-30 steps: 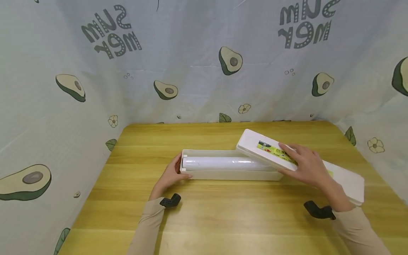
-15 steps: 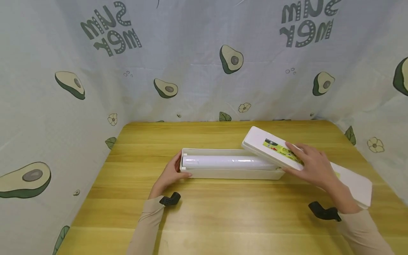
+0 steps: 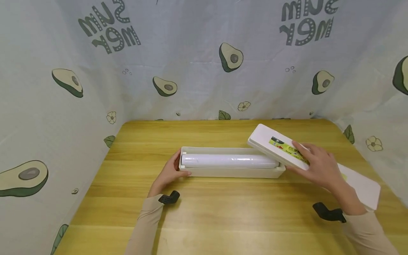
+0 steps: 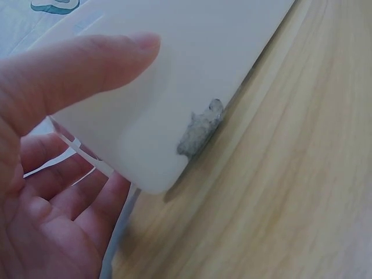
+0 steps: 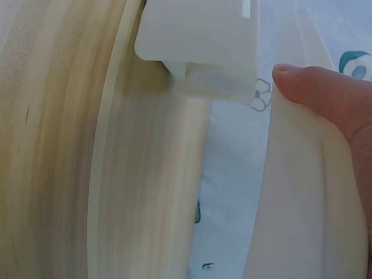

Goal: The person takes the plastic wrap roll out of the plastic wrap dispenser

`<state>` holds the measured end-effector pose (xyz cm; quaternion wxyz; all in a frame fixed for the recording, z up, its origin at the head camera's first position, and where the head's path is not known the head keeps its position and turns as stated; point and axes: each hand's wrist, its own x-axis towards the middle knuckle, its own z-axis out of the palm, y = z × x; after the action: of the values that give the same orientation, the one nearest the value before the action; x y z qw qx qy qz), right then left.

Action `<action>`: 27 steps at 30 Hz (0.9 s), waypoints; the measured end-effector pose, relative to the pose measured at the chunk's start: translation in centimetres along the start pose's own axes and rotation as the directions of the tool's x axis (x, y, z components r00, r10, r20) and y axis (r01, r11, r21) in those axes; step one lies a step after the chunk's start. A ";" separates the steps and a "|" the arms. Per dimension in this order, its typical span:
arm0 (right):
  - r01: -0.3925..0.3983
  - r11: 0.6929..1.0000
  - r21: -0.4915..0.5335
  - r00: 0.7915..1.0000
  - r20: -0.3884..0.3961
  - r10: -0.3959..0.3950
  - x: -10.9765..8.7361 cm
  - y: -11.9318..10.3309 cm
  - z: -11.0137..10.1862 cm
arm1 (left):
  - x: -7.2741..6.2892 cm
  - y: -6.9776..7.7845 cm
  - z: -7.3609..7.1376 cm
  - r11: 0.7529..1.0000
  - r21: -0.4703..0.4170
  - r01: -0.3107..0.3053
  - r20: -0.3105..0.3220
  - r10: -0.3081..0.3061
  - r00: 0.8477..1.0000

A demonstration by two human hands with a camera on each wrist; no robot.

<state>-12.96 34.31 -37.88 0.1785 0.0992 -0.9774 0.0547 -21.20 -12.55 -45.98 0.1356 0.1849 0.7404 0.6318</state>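
Observation:
A long white box (image 3: 236, 173) lies on the table with its top uncovered, and a shiny white roll (image 3: 229, 161), looking like cling film, fills its length. My left hand (image 3: 167, 177) grips the box's left end, thumb (image 4: 87, 70) on the front wall and fingers behind. A grey patch (image 4: 200, 128) marks that wall low near the corner in the left wrist view. With my right hand (image 3: 322, 168) I hold the white lid (image 3: 360, 187), which carries a yellow-green label (image 3: 287, 148). The lid is tilted, its far end overlapping the box's right end in the head view.
A wooden table (image 3: 216, 212) lies under everything. A white curtain (image 3: 197, 42) printed with avocados hangs behind it and at both sides. Black wrist mounts (image 3: 169, 197) sit at both sleeves.
My right hand has moved to the right with the lid, uncovering more of the roll's right end. The left hand keeps its grip on the box, which stays in place.

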 end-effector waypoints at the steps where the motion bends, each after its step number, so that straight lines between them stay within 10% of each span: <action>1: 0.002 1.000 -0.004 1.000 -0.006 -0.002 0.0 0.1 0.0 | 0.0 0.0 0.0 1.000 -0.001 -0.001 0.000 0.001 1.000; 27: -0.057 0.998 -0.027 0.995 -0.079 0.055 -1.4 1.6 0.1 | 0.1 -0.2 0.0 1.000 0.003 -0.011 -0.002 0.011 1.000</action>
<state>-12.02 36.10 -38.65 0.2166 0.0671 -0.9727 0.0492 -21.28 -12.56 -46.19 0.1313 0.1886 0.7406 0.6314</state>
